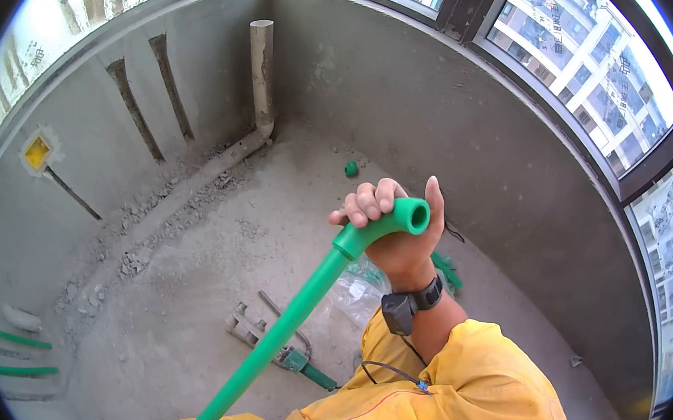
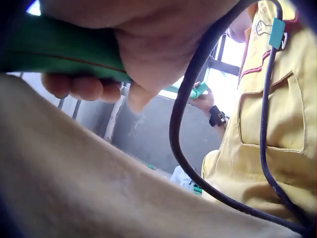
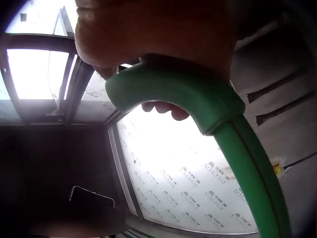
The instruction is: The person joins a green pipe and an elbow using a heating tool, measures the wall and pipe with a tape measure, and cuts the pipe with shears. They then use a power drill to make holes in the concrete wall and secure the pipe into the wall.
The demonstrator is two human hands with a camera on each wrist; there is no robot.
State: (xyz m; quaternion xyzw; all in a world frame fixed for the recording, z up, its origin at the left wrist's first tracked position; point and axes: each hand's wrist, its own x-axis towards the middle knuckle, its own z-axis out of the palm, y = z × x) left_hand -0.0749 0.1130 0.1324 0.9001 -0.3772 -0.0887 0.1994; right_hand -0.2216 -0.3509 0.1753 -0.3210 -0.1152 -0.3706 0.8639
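A long green pipe (image 1: 275, 342) runs diagonally up from the bottom edge of the head view, with a green elbow fitting (image 1: 379, 229) on its upper end. My right hand (image 1: 398, 240) grips the elbow from behind, fingers curled over it and the thumb pointing up; the elbow's open mouth faces the camera. In the right wrist view the elbow (image 3: 168, 89) lies under my right hand (image 3: 158, 34). My left hand (image 2: 148, 44) grips the pipe (image 2: 64, 52) in the left wrist view, fingers curled round it; the head view shows only a sliver of it at the bottom.
A pipe-welding tool (image 1: 267, 337) lies on the dusty floor near a clear plastic bag (image 1: 359, 293). Beyond are a small green fitting (image 1: 351, 168), more green fittings (image 1: 446, 271) and a grey drain pipe (image 1: 260, 73) in the corner. Green pipes (image 1: 23, 371) protrude at lower left.
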